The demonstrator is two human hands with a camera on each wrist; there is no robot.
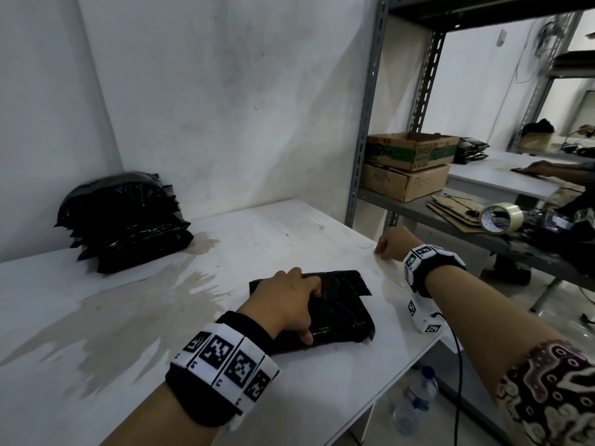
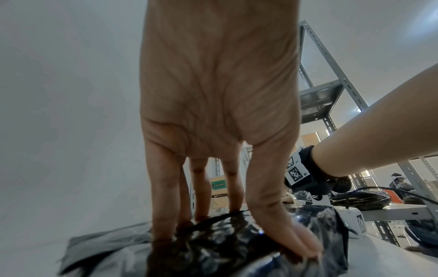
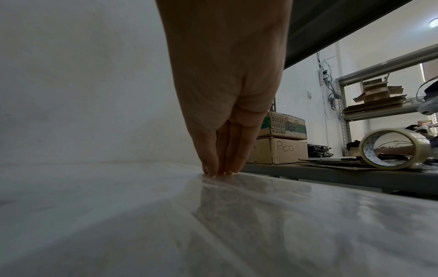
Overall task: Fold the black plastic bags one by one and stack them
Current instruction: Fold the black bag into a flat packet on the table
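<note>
A folded black plastic bag (image 1: 344,313) lies on the white table (image 1: 161,333) near its front right corner. My left hand (image 1: 299,304) rests on the bag's left half. In the left wrist view the left hand (image 2: 213,112) presses straight fingers down onto the crinkled bag (image 2: 237,253), with the thumb laid along its near edge. My right hand (image 1: 391,244) is apart from the bag, by the table's right edge. Its bunched straight fingertips (image 3: 220,170) touch the bare tabletop (image 3: 237,224) and hold nothing. A stack of folded black bags (image 1: 125,223) stands in the far left corner.
A grey metal rack (image 1: 363,140) stands right of the table and holds two cardboard boxes (image 1: 409,165), flat cardboard and a tape roll (image 1: 500,217). A water bottle (image 1: 415,400) sits on the floor below the table's edge. A black cable (image 1: 458,365) hangs from my right wrist.
</note>
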